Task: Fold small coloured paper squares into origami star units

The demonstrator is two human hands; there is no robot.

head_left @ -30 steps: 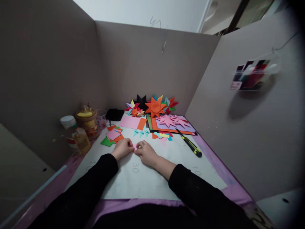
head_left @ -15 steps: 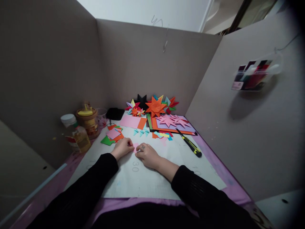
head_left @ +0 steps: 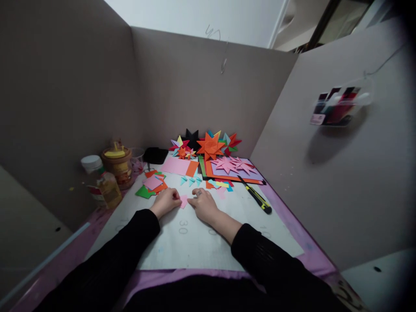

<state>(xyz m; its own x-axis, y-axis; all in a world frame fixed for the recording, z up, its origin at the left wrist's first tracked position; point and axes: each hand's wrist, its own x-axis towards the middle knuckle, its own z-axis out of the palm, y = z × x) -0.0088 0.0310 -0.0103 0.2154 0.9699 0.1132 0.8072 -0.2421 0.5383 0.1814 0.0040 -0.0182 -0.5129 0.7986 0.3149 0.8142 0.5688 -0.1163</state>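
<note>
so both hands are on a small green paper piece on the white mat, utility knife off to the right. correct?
Not quite: the paper piece between the left hand and right hand is pink, not green, as the head view shows. It does lie on the white mat, with the utility knife off to the right.

Grey cardboard partition walls [head_left: 195, 86], dim light

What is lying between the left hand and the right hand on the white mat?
In the head view, a small pink paper piece lies between the left hand and right hand.
</note>
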